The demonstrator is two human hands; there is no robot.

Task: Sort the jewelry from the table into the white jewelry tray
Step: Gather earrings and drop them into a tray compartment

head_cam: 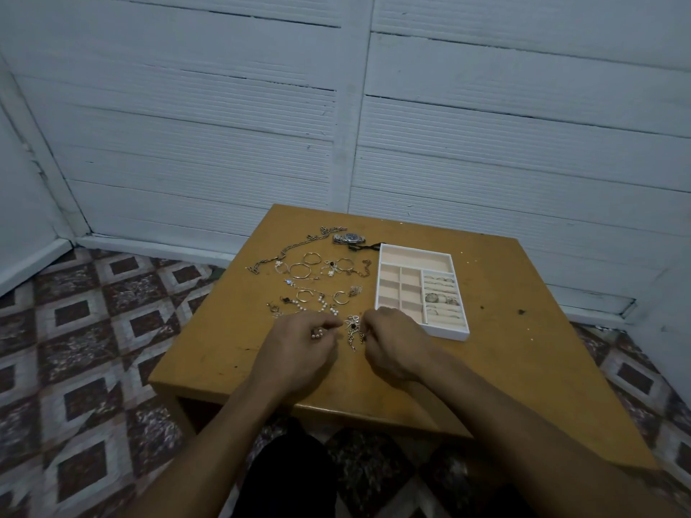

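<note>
Loose jewelry lies on the wooden table [504, 353]: hoop earrings [300, 270], a long chain [291, 248], a wristwatch [349, 238] and pearl pieces [322, 301]. The white jewelry tray [385, 282] stands to the right of them, with several rings in its slotted section [441, 297]. My left hand [299, 345] has its fingers curled and pinches a small pearl earring [317, 334]. My right hand [392, 342] is curled too, pinching a tangle of dangling earrings [353, 330] that lies between both hands.
The table stands in a corner against a white ribbed wall [336, 106]. Patterned floor tiles [93, 349] surround it. Small dark specks [521, 312] lie on the table's right side. My dark-clothed knee [284, 476] shows under the front edge.
</note>
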